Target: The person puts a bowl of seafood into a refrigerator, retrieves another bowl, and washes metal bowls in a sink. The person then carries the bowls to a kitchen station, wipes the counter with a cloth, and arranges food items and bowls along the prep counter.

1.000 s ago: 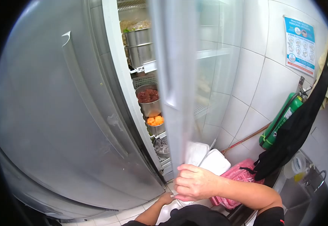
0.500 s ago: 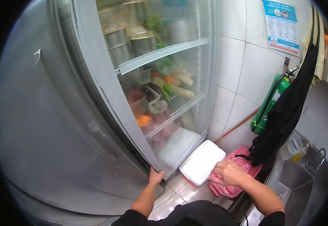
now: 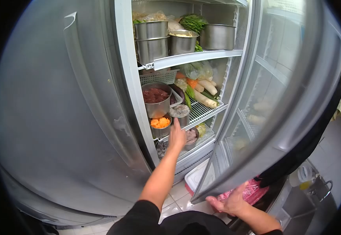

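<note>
My left hand (image 3: 177, 135) reaches into the open fridge, a finger pointing up in front of the lower shelf. It is beside a pot of orange pieces (image 3: 160, 122) and below a pot with grey contents (image 3: 179, 111); whether it touches either is unclear. A larger pot of dark red meat (image 3: 156, 96) stands above the orange pieces. My right hand (image 3: 233, 200) is at the lower edge of the glass door (image 3: 272, 98), thumb and fingers spread, nothing held in it. A pot of pale pieces (image 3: 191, 137) sits on the shelf below.
Steel pots (image 3: 217, 37) and greens stand on the upper shelf (image 3: 201, 57). White radishes (image 3: 205, 99) lie on the middle rack. A white-lidded box (image 3: 194, 178) and a pink bag (image 3: 253, 192) are on the floor. At right are a black apron (image 3: 296, 156) and a sink (image 3: 305, 203).
The glass door was closed half a second ago and now stands wide open. My left hand has gone from the door's lower corner up into the fridge; my right hand has moved down to the door edge.
</note>
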### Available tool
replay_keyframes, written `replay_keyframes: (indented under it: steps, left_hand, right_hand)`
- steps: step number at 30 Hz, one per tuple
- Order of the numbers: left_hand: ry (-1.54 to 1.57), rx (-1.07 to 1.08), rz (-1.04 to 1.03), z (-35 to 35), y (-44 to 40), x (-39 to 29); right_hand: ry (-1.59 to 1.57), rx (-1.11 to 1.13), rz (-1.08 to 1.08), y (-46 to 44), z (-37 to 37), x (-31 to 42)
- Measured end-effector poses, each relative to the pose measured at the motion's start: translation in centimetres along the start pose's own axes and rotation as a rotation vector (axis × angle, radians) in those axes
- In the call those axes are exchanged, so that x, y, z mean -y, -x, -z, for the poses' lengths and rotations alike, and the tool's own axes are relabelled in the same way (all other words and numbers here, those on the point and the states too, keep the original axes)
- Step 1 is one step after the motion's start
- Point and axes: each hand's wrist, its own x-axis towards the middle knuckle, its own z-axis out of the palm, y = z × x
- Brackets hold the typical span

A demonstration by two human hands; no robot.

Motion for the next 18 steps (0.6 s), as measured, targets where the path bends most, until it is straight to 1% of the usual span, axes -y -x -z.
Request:
replay_keyframes:
  steps: [1,2,3,5,6,8,11,13,17,18]
  left_hand:
    - [-0.115,0.123,0.080,-0.5,-2.8,-0.2]
    - [-0.231,0.250,0.159,-1.2,-5.0,0.1]
    - [-0.264,0.265,0.158,-1.7,-6.2,0.4]
    - [-0.336,0.299,0.143,-2.9,-7.9,0.7]
    - [-0.383,0.269,0.101,-3.5,-8.1,0.9]
    - [-0.386,0.304,0.105,-3.8,-8.8,1.2]
    - [-0.421,0.312,0.077,-3.9,-9.0,0.7]
    - [-0.436,0.311,0.057,-3.9,-9.0,0.1]
    - [-0.368,0.267,0.127,-4.1,-8.6,-0.3]
    - [-0.346,0.261,0.110,-4.1,-8.4,0.1]
  right_hand:
    - [0.072,-0.027,0.005,0.8,0.2,-0.7]
    - [-0.037,0.043,-0.090,0.9,1.1,-1.2]
    - [-0.055,-0.049,0.020,0.1,1.8,-1.4]
    - [-0.098,-0.118,0.001,0.7,2.4,-2.0]
    - [-0.131,-0.121,-0.051,1.3,2.7,-2.3]
    - [-0.199,-0.133,-0.162,2.6,3.4,-2.7]
    - [-0.198,-0.133,-0.241,3.6,4.3,-2.9]
    - [-0.205,-0.119,-0.248,3.8,4.8,-3.2]
    - [-0.167,-0.102,-0.248,3.7,5.0,-3.6]
    - [-0.135,-0.100,-0.251,3.7,5.0,-3.5]
